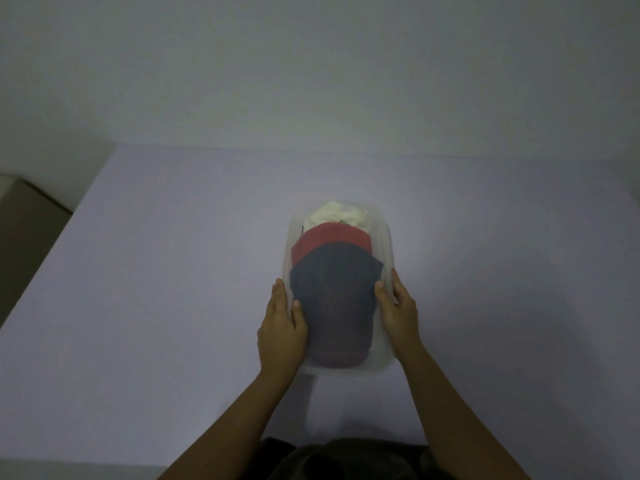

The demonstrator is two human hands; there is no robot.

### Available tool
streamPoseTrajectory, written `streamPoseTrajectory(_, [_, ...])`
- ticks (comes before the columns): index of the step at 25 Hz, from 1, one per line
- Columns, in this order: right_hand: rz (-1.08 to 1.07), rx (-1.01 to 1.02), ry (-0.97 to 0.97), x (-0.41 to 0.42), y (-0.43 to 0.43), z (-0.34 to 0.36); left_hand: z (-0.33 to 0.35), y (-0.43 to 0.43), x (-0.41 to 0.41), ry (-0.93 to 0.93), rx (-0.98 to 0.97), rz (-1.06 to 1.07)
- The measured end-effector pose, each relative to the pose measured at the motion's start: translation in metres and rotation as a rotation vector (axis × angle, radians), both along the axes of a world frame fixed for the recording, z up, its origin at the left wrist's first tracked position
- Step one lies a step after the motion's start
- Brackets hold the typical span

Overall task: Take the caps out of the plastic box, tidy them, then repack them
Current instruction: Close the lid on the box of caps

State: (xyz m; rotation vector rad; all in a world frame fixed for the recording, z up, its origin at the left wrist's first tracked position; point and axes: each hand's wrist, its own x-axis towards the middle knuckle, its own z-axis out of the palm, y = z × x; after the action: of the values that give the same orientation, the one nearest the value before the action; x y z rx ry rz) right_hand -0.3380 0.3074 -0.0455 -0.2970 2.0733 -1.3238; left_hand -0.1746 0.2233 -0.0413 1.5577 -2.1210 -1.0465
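Centre of the table [173, 271], slightly toward the person's side: one translucent plastic box [384, 244], oblong with rounded corners, walls cloudy white, resting flat on the surface.

Contents: three caps nested in a row along the box's length, each overlapping the next.
- Navy cap [334, 292], nearest the person, soft cloth, crown uppermost; a faint reddish mark on its front panel (too dim to read as writing or a logo). A dark red area shows at its near end, by the box's near wall; whether brim or another cap cannot be told.
- Red cap [325, 239], middle, cloth, partly covered by the navy one.
- Cream cap [337, 213], farthest, crumpled cloth, partly covered by the red one.

Handling: left hand [282, 327] curled around the box's left side near its near end, thumb hooked over the rim and touching the navy cap's edge, fingers flat against the outer wall. Right hand [398, 308] mirrors it on the right side, thumb inside the rim beside the navy cap, fingers along the outside. Both hands grasp the box walls, half-closed, bare forearms reaching in from the lower edge.

Surroundings: table covered in plain pale lilac sheet, smooth and matte. Grey-white wall [311, 64] behind, unmarked. Brown cardboard box [24, 220] past the table's left edge (only a corner shows). Dark garment [332, 459] at the bottom edge. Lighting dim throughout.
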Motion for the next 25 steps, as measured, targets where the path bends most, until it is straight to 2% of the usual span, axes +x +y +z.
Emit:
streamPoseTrajectory(4, [0.037,0.109,0.141,0.000,-0.002,0.000,0.007,-0.003,-0.001,-0.228,-0.100,-0.091])
streamPoseTrajectory(10, [0.085,0.213,0.308,-0.001,-0.005,-0.004,0.008,-0.011,-0.002,-0.271,-0.101,-0.141])
streamPoseTrajectory(22, [0.088,0.255,0.300,0.000,-0.009,0.000,0.006,-0.018,0.002,-0.319,-0.102,-0.149])
streamPoseTrajectory(25, [0.145,0.225,0.336,0.002,-0.011,0.005,0.010,-0.022,0.000,-0.336,-0.191,-0.154])
